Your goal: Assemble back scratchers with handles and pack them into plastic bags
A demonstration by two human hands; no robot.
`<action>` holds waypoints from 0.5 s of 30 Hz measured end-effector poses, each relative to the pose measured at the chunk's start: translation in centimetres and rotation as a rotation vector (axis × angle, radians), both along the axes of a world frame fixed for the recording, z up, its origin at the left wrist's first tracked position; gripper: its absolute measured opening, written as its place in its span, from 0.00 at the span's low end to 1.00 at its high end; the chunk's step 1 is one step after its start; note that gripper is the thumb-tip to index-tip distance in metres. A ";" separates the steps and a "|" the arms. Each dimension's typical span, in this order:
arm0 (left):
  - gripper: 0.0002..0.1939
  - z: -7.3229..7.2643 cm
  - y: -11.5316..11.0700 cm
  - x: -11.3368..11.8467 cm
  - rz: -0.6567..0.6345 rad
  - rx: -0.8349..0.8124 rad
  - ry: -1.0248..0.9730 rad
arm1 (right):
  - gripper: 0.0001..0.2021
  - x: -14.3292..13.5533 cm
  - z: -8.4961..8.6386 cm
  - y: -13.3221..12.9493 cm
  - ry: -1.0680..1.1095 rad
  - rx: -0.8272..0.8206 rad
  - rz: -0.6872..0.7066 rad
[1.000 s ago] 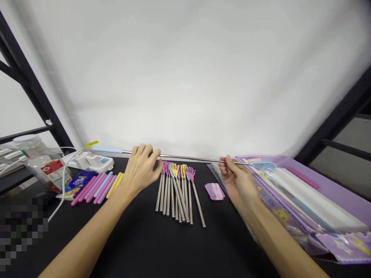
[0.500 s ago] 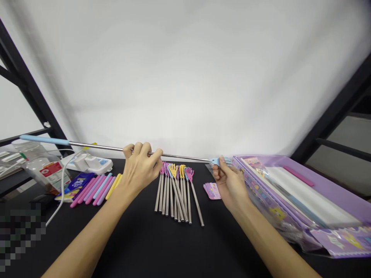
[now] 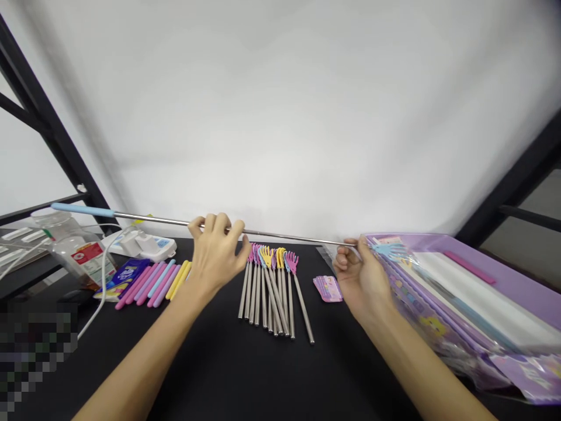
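Observation:
A telescopic back scratcher [image 3: 298,237] with a light blue handle and a blue claw head is stretched out nearly level above the black table. My left hand [image 3: 217,248] is closed around the middle of its metal rod, the handle sticking out to the left. At the claw end, my right hand [image 3: 362,272] pinches the rod just below the head, which shows beyond the fingers over the purple box. Under the rod lie several metal rods [image 3: 274,298] with pink, yellow, blue and purple claw heads. A small stack of pink cards [image 3: 328,289] lies beside my right hand.
Several coloured handles [image 3: 153,283] lie in a row at left, by a snack packet [image 3: 127,278], a clear jar [image 3: 83,254] and a white power strip [image 3: 162,248] with a cable. A purple box [image 3: 442,242] with wrapped items stands at right. A white wall rises behind.
The back scratcher has shifted right, its claw head now past my right hand's fingers. My right hand has moved right and now grips the rod below the head. The view has shifted slightly.

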State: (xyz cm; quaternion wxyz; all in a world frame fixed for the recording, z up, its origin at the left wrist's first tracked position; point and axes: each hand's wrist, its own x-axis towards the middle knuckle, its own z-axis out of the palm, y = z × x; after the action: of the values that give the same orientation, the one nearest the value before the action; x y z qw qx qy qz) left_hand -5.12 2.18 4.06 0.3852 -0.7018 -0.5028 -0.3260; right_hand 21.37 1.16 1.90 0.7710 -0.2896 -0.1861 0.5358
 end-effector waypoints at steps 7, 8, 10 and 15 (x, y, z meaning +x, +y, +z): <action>0.10 -1.1 -1.6 4.0 -0.101 -0.073 -0.017 | 0.11 -3.0 -0.8 -1.4 -0.070 0.046 0.141; 0.12 -1.2 -1.8 4.5 -0.140 -0.099 0.002 | 0.11 -3.5 -0.8 -1.6 -0.101 0.062 0.199; 0.17 -1.3 -2.1 4.9 -0.210 -0.143 0.039 | 0.13 -3.8 -0.6 -2.0 -0.138 0.075 0.279; 0.18 -1.2 -1.6 3.6 -0.197 -0.151 0.033 | 0.13 -2.0 0.1 -1.3 -0.115 0.088 0.028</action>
State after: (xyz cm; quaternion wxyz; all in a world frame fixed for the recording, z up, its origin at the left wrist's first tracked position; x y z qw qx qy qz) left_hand -1.49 0.61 2.83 0.3056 -0.7802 -0.4480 -0.3117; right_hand 19.38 -0.15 1.98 0.7634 -0.2830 -0.2574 0.5204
